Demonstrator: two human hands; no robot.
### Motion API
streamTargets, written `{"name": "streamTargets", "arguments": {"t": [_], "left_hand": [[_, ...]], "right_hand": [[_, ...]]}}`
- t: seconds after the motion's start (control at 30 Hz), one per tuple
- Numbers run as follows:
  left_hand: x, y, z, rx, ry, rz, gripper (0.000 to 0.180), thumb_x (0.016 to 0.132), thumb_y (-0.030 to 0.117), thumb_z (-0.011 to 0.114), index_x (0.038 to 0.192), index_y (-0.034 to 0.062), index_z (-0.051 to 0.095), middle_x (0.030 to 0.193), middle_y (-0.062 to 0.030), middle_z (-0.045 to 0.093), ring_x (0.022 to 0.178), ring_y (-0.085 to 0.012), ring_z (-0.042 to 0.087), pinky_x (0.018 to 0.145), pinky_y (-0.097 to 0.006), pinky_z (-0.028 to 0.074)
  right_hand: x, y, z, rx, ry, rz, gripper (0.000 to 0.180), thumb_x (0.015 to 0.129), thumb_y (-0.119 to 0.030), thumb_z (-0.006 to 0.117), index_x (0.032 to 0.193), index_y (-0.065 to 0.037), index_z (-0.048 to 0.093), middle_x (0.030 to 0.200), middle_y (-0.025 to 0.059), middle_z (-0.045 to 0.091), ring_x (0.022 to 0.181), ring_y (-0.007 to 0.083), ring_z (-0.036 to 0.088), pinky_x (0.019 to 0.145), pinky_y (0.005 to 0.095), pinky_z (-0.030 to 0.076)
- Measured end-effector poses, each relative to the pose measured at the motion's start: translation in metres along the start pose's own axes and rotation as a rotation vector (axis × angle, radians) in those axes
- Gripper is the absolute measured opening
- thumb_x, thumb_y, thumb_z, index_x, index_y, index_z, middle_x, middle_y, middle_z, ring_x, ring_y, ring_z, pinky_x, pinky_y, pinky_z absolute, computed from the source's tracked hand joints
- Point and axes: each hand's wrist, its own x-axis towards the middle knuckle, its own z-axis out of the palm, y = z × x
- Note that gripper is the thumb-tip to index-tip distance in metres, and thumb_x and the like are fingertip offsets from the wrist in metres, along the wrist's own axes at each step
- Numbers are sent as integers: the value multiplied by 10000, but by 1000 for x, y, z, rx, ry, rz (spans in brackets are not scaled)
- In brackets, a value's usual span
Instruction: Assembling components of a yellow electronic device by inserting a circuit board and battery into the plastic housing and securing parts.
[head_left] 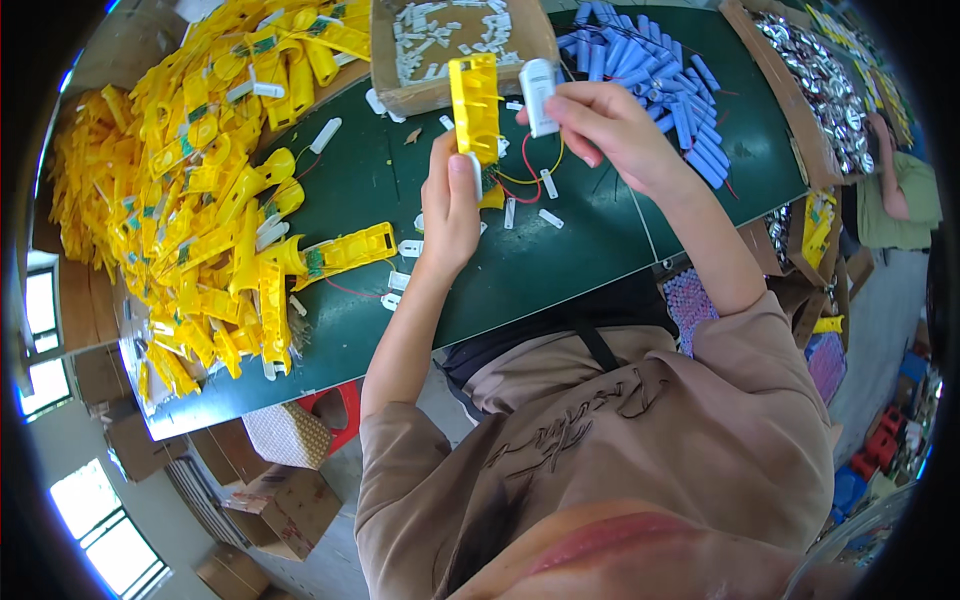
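Over a dark green desk [560,260] heaped with yellow plastic shells [190,200], the left hand [448,205] clamps a yellow plastic housing [474,105] upright; the right hand [600,125] pinches a small white cylindrical part [538,95] beside it. Fitting seems underway; next needs careful alignment, minding the red and yellow wires [525,180].

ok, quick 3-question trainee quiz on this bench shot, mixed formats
1. True or false: the left hand holds a yellow plastic housing.
2. The right hand holds: A) a blue cell, B) a small white part, C) nothing.
3. Fill in: the pile of blue cylinders lies on the ___ table.

Key: 1 true; 2 B; 3 green.
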Motion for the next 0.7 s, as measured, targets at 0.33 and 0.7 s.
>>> {"name": "streamTargets", "arguments": {"t": [0.33,0.7], "left_hand": [[-8,4,12,351,-88,120,343,929,185,453,1230,19,462,934,-185,608,766,-292,620,667,-357,483],[-11,9,21,443,-207,246,307,912,213,510,1156,28,527,847,-157,603,725,-296,619,636,-382,487]], "right_hand": [[2,23,14,246,286,106,422,965,-374,440,639,-107,456,514,-64,344,455,19,257,453,212,186],[9,67,11,-210,731,-233,348,998,-287,323,935,-60,580,854,13,517,766,82,456,709,226,382]]}}
